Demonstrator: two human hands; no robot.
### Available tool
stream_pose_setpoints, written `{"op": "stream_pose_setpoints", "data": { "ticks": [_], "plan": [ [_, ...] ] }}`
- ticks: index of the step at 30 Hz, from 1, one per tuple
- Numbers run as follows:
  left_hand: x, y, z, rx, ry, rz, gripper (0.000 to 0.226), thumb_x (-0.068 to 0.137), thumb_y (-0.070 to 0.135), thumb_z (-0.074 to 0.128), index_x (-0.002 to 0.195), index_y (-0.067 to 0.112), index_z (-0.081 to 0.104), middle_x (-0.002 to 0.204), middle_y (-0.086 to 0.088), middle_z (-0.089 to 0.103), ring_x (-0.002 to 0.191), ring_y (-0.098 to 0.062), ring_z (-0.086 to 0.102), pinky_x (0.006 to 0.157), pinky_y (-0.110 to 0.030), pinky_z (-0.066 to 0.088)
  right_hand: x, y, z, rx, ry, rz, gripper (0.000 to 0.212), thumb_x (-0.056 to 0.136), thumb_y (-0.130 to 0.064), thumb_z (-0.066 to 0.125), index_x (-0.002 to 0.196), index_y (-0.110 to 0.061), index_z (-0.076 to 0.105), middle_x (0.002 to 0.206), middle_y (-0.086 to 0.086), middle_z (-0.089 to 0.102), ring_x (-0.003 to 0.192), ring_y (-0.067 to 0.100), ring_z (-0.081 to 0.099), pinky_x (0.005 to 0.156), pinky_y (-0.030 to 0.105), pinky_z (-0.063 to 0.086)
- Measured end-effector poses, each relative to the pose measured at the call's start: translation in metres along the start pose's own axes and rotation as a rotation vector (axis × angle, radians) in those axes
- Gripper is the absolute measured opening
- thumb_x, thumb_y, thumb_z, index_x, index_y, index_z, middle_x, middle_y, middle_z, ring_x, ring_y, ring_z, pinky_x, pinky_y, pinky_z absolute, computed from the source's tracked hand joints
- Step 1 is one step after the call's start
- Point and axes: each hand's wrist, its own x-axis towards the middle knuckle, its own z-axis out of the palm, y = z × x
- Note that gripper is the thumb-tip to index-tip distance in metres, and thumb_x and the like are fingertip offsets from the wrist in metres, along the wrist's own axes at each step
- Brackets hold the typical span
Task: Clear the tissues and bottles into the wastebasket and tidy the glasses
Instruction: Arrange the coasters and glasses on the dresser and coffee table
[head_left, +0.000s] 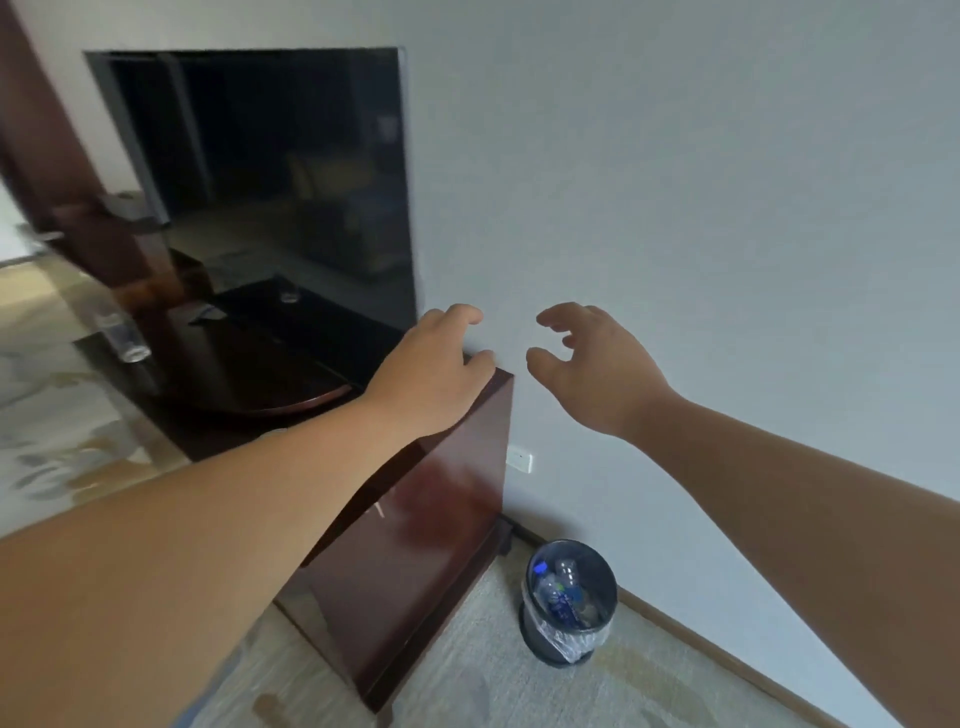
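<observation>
A pale wall (701, 182) fills the right of the view, with a dark television (260, 166) set against it and a long dark wood cabinet (447, 499) below. Both arms reach forward. The left hand (436, 364) is over the cabinet's corner by the wall, fingers loosely curled and grasping nothing; whether it touches the wood I cannot tell. The right hand (587, 358) hangs in the air beside it, in front of the wall, fingers loosely bent and empty. On the floor at the cabinet's end stands the wastebasket (550, 639), lined with a clear bag, with several plastic bottles (561, 592) inside. No tissues or bottles show on the cabinet top, so the clearing looks done. Two glasses (124, 338) stand well apart there, one at the front edge and one by the television's foot; tidying them looks like what is left
</observation>
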Motion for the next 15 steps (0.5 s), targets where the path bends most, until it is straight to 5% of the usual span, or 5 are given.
{"op": "stream_pose_setpoints", "data": {
  "ticks": [10,15],
  "plan": [
    [-0.069,-0.019,-0.072,0.153,0.200,-0.297,0.046,0.095,0.039,0.047,0.138,0.025,0.040,0.135,-0.001,0.046,0.107,-0.013,0.052,0.087,-0.031,0.041,-0.005,-0.061,0.018,0.062,-0.159,-0.281,0.046,0.093,-0.038,0.054,0.138,-0.026,0.048,0.139,-0.002,0.049,0.116,0.017,0.055,0.091,0.026,0.041],
    [-0.114,-0.028,-0.090,0.268,0.225,-0.401,0.047,0.094,0.039,0.045,0.138,0.024,0.039,0.134,-0.002,0.048,0.105,-0.016,0.056,0.090,-0.036,0.047,-0.013,-0.088,0.039,0.105,-0.251,-0.396,0.045,0.095,-0.037,0.054,0.138,-0.026,0.047,0.141,-0.004,0.050,0.095,0.006,0.050,0.084,0.022,0.039]
  ]
}}
